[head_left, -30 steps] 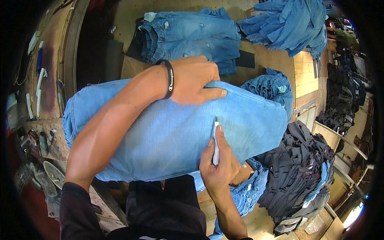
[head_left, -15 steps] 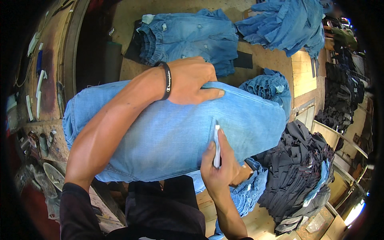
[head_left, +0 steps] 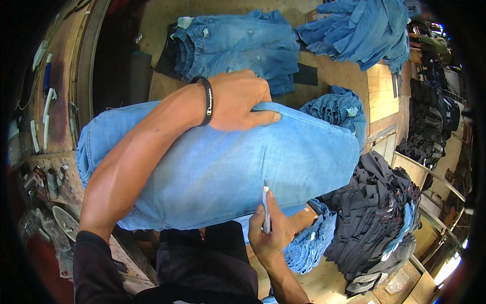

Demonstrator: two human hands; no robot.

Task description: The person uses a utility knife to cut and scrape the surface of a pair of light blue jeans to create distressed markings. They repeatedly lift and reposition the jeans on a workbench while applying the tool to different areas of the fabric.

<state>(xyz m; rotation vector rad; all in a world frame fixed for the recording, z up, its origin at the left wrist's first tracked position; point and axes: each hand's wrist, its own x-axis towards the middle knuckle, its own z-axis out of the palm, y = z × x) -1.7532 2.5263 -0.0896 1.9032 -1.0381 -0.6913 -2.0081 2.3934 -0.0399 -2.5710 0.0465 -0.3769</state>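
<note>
A light-blue denim piece, perhaps a garment leg, stretches across the view in front of my body. My left hand, below a black wristband, grips its far edge with the thumb on top and the fingers curled over. Pinched in my right hand is a slim pale hand tool with a white collar and a small dark tip. That tip meets the cloth near its close edge, at the lower end of a faint darker line. What exact kind of tool it is I cannot make out.
Beyond the denim lie stacked blue jeans with gathered waists, and another denim heap. At right stands a pile of black garments, with more dark clothes farther off. Wooden boards holding small tools run along the left.
My right hand has drawn the tool toward me along the cloth, down from the middle to near the close edge. The left hand keeps its grip; the view has shifted slightly.
</note>
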